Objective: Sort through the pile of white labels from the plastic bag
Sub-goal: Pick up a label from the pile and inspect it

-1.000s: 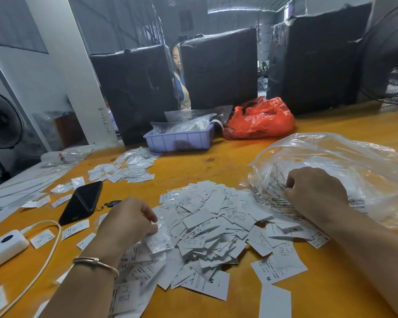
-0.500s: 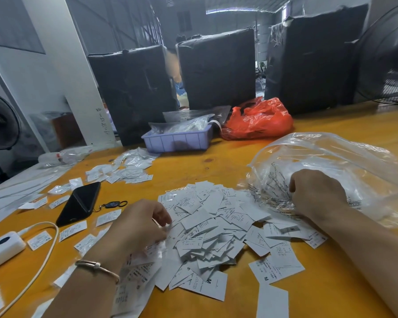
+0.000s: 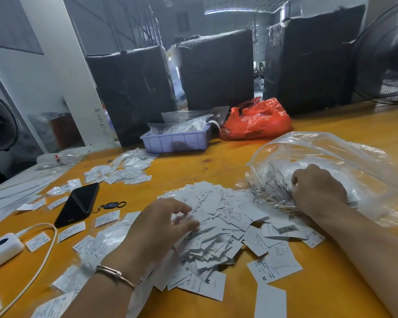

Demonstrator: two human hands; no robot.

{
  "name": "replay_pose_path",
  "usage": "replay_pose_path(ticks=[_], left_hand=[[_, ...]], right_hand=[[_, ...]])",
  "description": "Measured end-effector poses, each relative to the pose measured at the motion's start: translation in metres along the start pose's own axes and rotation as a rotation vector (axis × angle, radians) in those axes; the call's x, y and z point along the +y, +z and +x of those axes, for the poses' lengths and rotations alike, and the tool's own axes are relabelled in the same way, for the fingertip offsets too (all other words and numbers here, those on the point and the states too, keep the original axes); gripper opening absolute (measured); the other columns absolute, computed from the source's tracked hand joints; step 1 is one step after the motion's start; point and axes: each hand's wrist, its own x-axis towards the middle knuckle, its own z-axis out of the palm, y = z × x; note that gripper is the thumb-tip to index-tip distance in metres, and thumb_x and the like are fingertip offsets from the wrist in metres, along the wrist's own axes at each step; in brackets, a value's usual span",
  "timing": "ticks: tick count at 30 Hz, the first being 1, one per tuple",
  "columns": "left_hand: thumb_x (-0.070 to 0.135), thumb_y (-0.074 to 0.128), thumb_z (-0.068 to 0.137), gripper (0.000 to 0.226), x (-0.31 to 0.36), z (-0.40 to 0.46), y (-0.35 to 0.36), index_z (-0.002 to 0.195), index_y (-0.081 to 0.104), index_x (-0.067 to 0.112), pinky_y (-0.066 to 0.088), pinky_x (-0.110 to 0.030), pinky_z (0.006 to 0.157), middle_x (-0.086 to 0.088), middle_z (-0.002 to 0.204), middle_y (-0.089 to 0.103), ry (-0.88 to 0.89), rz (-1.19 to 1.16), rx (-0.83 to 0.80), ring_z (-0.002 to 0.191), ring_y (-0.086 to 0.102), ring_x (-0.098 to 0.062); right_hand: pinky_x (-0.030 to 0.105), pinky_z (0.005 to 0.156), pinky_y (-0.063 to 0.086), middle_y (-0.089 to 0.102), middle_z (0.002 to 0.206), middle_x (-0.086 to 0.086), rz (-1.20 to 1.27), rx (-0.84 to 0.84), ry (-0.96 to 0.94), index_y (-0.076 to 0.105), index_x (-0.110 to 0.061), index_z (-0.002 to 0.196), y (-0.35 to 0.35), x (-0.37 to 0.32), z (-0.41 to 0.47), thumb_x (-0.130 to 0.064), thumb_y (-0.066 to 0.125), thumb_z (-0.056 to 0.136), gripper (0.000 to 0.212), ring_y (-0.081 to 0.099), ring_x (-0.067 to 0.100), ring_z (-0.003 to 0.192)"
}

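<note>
Label pile point(image 3: 218, 223) heaped mid-surface point(image 3: 216, 166), directly at 3 o'clock of left hand point(image 3: 157, 228), which hovers there with fingers loosely spread, holding nothing; right hand point(image 3: 317, 191), at pile's 2 o'clock, grips plastic bag point(image 3: 331, 157); left is nearer.

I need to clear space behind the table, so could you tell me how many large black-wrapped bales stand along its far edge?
3: the left bale behind the purple tray, the middle bale, and the right bale behind the red bag. More may be hidden behind them.
</note>
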Motion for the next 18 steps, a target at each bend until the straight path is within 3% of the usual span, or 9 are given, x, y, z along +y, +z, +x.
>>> replay_pose_path(ticks=[2,10,13,15,18], left_hand=[[0.054,0.074,0.077,0.041,0.003,0.0,0.001,0.11,0.071,0.03,0.048,-0.025,0.086,0.022,0.11,0.064,0.022,-0.006,-0.024,0.103,0.056,0.0],[0.035,0.073,0.086,0.006,0.001,-0.003,0.002,0.088,0.077,0.03,0.055,-0.028,0.077,0.021,0.085,0.069,0.095,-0.036,0.043,0.082,0.062,0.004],[0.028,0.07,0.089,0.007,-0.001,-0.003,0.002,0.087,0.077,0.028,0.057,-0.029,0.072,0.022,0.077,0.069,0.098,-0.029,0.105,0.075,0.063,0.004],[0.021,0.07,0.087,0.009,0.0,-0.003,0.001,0.083,0.076,0.026,0.057,-0.032,0.07,0.02,0.074,0.068,0.104,-0.03,0.137,0.072,0.063,0.002],[0.012,0.071,0.084,0.014,0.002,-0.002,-0.002,0.077,0.073,0.024,0.057,-0.031,0.067,0.016,0.071,0.069,0.086,-0.093,0.228,0.07,0.065,-0.002]], right_hand=[[0.034,0.076,0.049,0.057,0.111,0.007,0.065,0.016,0.013,0.066,-0.017,0.105,-0.003,-0.001,-0.002,-0.019,0.058,0.092,0.017,0.055,0.028,0.101],[0.036,0.069,0.049,0.067,0.093,0.011,0.223,0.181,-0.032,0.075,-0.011,0.088,-0.004,-0.004,-0.001,-0.014,0.057,0.092,0.018,0.059,0.033,0.087],[0.032,0.06,0.041,0.069,0.083,0.013,0.353,0.397,-0.1,0.073,-0.006,0.08,-0.005,-0.007,-0.004,-0.01,0.065,0.086,0.011,0.06,0.035,0.079],[0.032,0.059,0.045,0.07,0.076,0.011,0.441,0.499,-0.158,0.071,-0.005,0.079,-0.008,-0.01,-0.006,-0.01,0.068,0.085,0.008,0.062,0.034,0.071],[0.029,0.057,0.047,0.067,0.067,0.005,0.657,0.495,-0.25,0.07,-0.006,0.078,-0.012,-0.018,-0.011,-0.011,0.069,0.086,0.009,0.061,0.024,0.059]])
